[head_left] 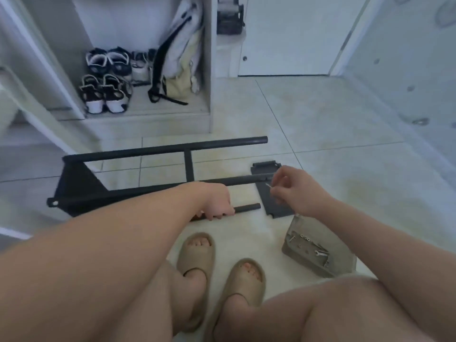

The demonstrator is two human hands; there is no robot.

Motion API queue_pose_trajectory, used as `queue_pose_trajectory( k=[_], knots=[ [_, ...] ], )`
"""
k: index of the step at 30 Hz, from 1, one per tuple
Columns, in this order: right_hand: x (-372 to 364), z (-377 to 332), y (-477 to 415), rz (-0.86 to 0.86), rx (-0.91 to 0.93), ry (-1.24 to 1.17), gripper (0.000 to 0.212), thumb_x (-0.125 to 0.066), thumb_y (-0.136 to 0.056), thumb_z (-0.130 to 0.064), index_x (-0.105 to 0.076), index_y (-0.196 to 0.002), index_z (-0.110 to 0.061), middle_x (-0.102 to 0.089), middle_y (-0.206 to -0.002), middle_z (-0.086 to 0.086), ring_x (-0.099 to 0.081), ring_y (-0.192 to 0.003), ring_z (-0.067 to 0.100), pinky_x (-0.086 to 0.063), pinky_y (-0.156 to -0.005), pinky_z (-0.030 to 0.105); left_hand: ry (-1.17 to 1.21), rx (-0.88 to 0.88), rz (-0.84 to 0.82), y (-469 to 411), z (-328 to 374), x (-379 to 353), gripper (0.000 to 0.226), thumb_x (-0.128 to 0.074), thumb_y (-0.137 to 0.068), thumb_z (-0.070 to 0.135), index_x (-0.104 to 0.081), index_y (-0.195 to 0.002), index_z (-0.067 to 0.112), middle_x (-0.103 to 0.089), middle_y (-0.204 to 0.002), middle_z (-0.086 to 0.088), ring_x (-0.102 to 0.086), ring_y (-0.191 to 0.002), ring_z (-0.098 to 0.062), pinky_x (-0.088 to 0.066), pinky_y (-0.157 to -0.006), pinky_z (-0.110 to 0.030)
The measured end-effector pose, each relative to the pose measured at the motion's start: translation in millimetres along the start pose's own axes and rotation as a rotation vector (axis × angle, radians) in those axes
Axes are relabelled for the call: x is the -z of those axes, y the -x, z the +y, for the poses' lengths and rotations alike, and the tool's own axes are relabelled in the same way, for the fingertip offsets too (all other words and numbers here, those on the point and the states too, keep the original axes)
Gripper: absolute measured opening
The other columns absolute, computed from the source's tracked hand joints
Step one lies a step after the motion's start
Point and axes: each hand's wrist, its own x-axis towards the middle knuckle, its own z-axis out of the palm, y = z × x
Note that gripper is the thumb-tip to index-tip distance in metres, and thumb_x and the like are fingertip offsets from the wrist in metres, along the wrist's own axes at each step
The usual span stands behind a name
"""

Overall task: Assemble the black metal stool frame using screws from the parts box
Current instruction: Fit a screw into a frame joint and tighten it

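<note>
Evidently sits at the screw-fitting stage, and an early joint at a guess, with several parts loose on the floor (320, 114). Grips a short black tube (248, 208) in the left hand (217, 204), fingers curled over it and pressed together, at 6 o'clock from the frame's cross-bar. Pinches a small pale screw (268, 185) between thumb and fingertip of the right hand (297, 191), other fingers loosely curled, just above a flat black plate (274, 206) and near the end of the frame's lower rail. Places the black stool frame (160, 149) on its side at 10 o'clock from the hands, well apart from the shoe cupboard beyond. Places the parts box (288, 250) at 5 o'clock from the right hand, just beside the right slipper (246, 280), with more screws and a small spanner (318, 253) inside. Calls next for bringing the screw tip to a threaded hole (cannot tell which, no hole being clear enough to make out), then steadying the tube while starting the thread by fingertip. Probably needs the spanner afterwards for tightening.
</note>
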Motion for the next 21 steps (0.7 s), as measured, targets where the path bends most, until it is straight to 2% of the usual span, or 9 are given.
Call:
queue_pose_trajectory(
  k=[2, 6, 10, 12, 15, 18, 21],
  knots=[
    [-13.3, -31.8, 5.8, -0.025, 0.021, -0.050, 0.012, -0.061, -0.093, -0.005, -0.059, -0.087, -0.015, -0.070, -0.062, -0.009, -0.061, -0.051, 0.002, -0.047, -0.053, 0.017, 0.121, -0.002, 0.087, 25.6, -28.8, 0.8, 0.029, -0.051, -0.100, 0.029, -0.069, -0.112, 0.009, -0.074, -0.101, -0.002, -0.072, -0.095, -0.024, -0.059, -0.088, -0.041],
    [-38.8, -81.6, 8.1, -0.079, 0.039, -0.141, 0.020, -0.058, -0.091, 0.002, -0.068, -0.083, -0.014, -0.072, -0.070, 0.001, -0.063, -0.060, 0.012, -0.054, -0.064, 0.029, 0.310, 0.052, 0.275, 54.0, -80.7, 5.1, 0.020, -0.050, -0.100, 0.021, -0.069, -0.105, 0.014, -0.074, -0.097, 0.000, -0.071, -0.093, -0.021, -0.056, -0.076, -0.035],
    [-67.5, -101.0, -3.2, -0.070, 0.031, -0.113, 0.012, -0.065, -0.090, -0.008, -0.073, -0.090, -0.016, -0.074, -0.079, 0.005, -0.067, -0.072, 0.016, -0.059, -0.080, 0.038, 0.385, 0.078, 0.458, 54.3, -119.0, 11.0, 0.010, -0.053, -0.099, 0.025, -0.061, -0.094, 0.026, -0.070, -0.101, 0.001, -0.064, -0.094, -0.019, -0.049, -0.078, -0.032],
    [-78.2, -103.9, -15.3, -0.071, 0.061, -0.075, 0.009, -0.070, -0.091, -0.016, -0.073, -0.098, -0.020, -0.074, -0.088, 0.002, -0.068, -0.084, 0.017, -0.057, -0.082, 0.034, 0.335, 0.088, 0.528, 46.6, -135.6, 12.6, 0.009, -0.055, -0.099, 0.026, -0.062, -0.093, 0.027, -0.068, -0.102, 0.001, -0.061, -0.095, -0.019, -0.045, -0.079, -0.031],
    [-95.9, -101.9, -35.8, -0.116, 0.078, -0.072, 0.013, -0.070, -0.093, -0.019, -0.072, -0.104, -0.025, -0.074, -0.089, -0.003, -0.070, -0.090, 0.018, -0.053, -0.077, 0.024, 0.365, 0.092, 0.595, 27.6, -157.8, 19.3, 0.005, -0.056, -0.099, 0.027, -0.060, -0.097, 0.025, -0.064, -0.103, 0.003, -0.057, -0.096, -0.017, -0.042, -0.081, -0.031],
    [-119.3, -98.3, -53.1, -0.252, 0.061, 0.041, 0.015, -0.071, -0.094, -0.023, -0.074, -0.108, -0.023, -0.075, -0.082, -0.005, -0.071, -0.087, 0.021, -0.060, -0.079, 0.034, 0.382, 0.091, 0.600, 3.0, -170.2, 29.5, 0.013, -0.055, -0.099, 0.029, -0.066, -0.100, 0.023, -0.065, -0.103, 0.002, -0.058, -0.098, -0.020, -0.042, -0.082, -0.030],
    [-133.0, -96.2, -70.0, -0.262, 0.060, 0.041, 0.011, -0.073, -0.092, -0.019, -0.075, -0.103, -0.018, -0.075, -0.079, -0.001, -0.069, -0.074, 0.017, -0.060, -0.081, 0.043, 0.449, 0.080, 0.554, -22.4, -171.5, 35.5, 0.022, -0.055, -0.099, 0.029, -0.071, -0.095, 0.014, -0.069, -0.095, -0.003, -0.062, -0.092, -0.023, -0.042, -0.075, -0.030]
  ],
)
